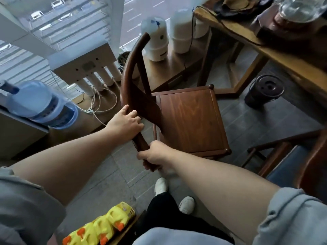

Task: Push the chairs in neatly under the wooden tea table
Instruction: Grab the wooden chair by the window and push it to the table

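A dark wooden chair (191, 119) with a square seat and a curved back rail stands on the grey tiled floor in the middle of the view. My left hand (126, 122) grips the curved back rail near its middle. My right hand (154, 155) is closed around the near end of the same rail. The wooden tea table (276, 55) fills the upper right; the chair's seat faces it, with a gap of floor between the seat's front edge and the table's legs. A second chair (290, 161) with a blue seat is at the right edge.
A dark round bin (263, 91) stands on the floor by the table. White water-filter tanks (156, 39) sit on a low ledge behind the chair, a filter unit (86, 68) with cables and a blue water jug (42, 105) at the left. Yellow duck toys (106, 225) lie near my feet.
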`<state>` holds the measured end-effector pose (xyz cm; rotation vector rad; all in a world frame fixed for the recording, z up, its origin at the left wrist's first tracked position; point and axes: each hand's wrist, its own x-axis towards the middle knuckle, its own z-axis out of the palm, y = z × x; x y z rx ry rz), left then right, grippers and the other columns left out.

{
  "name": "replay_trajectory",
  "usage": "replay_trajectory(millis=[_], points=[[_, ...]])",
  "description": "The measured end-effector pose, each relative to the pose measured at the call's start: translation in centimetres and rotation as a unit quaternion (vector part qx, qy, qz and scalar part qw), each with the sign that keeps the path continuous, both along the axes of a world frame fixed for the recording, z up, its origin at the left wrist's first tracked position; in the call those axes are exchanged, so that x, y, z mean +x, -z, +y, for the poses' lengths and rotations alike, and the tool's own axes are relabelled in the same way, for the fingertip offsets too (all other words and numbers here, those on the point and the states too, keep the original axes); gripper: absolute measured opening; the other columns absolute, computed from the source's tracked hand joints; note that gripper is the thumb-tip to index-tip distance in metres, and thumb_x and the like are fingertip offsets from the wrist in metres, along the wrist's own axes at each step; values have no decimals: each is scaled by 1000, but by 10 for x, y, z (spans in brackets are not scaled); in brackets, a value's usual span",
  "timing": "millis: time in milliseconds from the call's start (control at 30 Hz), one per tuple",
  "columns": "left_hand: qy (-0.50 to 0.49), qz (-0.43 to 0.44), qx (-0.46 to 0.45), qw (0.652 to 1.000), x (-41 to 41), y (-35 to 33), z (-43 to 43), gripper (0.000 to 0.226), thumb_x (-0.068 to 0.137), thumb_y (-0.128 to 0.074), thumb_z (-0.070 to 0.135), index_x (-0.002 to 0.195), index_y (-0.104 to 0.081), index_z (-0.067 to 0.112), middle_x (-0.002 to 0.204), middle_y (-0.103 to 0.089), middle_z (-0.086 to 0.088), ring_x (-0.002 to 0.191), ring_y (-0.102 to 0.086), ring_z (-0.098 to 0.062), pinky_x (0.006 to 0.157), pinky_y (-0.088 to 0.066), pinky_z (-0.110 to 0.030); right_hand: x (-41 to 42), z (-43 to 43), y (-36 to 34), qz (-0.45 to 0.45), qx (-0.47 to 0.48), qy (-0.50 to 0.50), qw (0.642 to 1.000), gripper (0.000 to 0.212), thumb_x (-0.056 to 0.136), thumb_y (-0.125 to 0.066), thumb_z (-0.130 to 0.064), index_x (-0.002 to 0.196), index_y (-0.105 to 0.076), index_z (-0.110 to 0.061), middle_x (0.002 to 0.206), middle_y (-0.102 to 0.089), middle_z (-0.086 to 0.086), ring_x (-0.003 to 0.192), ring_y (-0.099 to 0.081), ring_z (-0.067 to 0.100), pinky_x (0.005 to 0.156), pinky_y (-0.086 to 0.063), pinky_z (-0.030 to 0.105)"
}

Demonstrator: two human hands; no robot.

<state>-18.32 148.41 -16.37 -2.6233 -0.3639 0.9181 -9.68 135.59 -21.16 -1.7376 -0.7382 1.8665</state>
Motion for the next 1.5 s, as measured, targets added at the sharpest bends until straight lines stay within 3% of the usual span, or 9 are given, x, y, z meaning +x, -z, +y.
replay_trajectory(millis=[333,467,600,800,900,967,1100,1300,1500], points=[[20,-47,-57,997,41,7,-103,30,90,-52,32,119,-53,28,118,-59,2,117,-48,-25,111,-22,-54,69,-105,-6,-62,-28,-78,995,29,77,-66,-17,95,-61,6,66,-62,16,57,-58,26,58,-48,36],[41,-80,-77,993,61,8,-135,27,87,-53,36,112,-53,27,110,-62,4,107,-51,-24,93,-37,-43,101,-139,-16,-86,-49,-107,989,20,74,-69,-14,86,-63,1,56,-61,10,47,-56,23,47,-48,28],[53,-106,-121,986,79,12,-158,31,83,-55,43,109,-53,25,108,-63,6,103,-52,-23,81,-40,-38,132,-167,-27,-139,-55,-159,976,18,74,-69,-22,83,-66,-7,63,-65,7,52,-61,21,46,-47,24],[72,-102,-217,968,109,16,-181,37,83,-59,52,108,-55,24,107,-63,7,103,-55,-21,84,-44,-36,165,-197,-41,-178,-89,-183,963,22,74,-72,-25,90,-68,-11,67,-70,1,55,-64,15,52,-50,24],[104,-87,-254,958,118,18,-182,40,84,-57,53,109,-54,22,108,-61,4,103,-56,-21,83,-45,-36,169,-204,-36,-213,-84,-205,952,27,74,-73,-39,92,-68,-19,77,-75,-1,66,-69,14,64,-56,30],[139,-89,-273,948,120,18,-176,46,83,-56,57,111,-54,21,109,-60,3,103,-54,-22,82,-46,-36,164,-206,-33,-280,-65,-223,931,40,72,-71,-54,95,-66,-22,83,-72,-2,74,-67,17,70,-57,36],[183,-121,-321,921,115,18,-135,60,82,-47,68,118,-54,21,108,-59,2,101,-54,-21,80,-48,-38,140,-203,-35,-427,-31,-202,881,54,72,-63,-68,102,-60,-23,96,-63,-3,86,-61,20,65,-48,34],[214,-145,-317,912,94,17,-30,78,77,-39,81,122,-57,20,114,-64,-1,106,-59,-25,86,-53,-41,90,-163,-35,-449,-9,-102,887,56,77,-57,-67,115,-52,-26,107,-59,-2,99,-59,22,83,-48,40],[299,-123,-260,910,92,18,55,82,71,-46,82,123,-61,20,114,-67,-2,104,-62,-25,93,-50,-42,61,-110,-34,-476,-37,-26,878,47,82,-57,-61,113,-52,-26,108,-62,-4,101,-60,22,82,-46,38]])
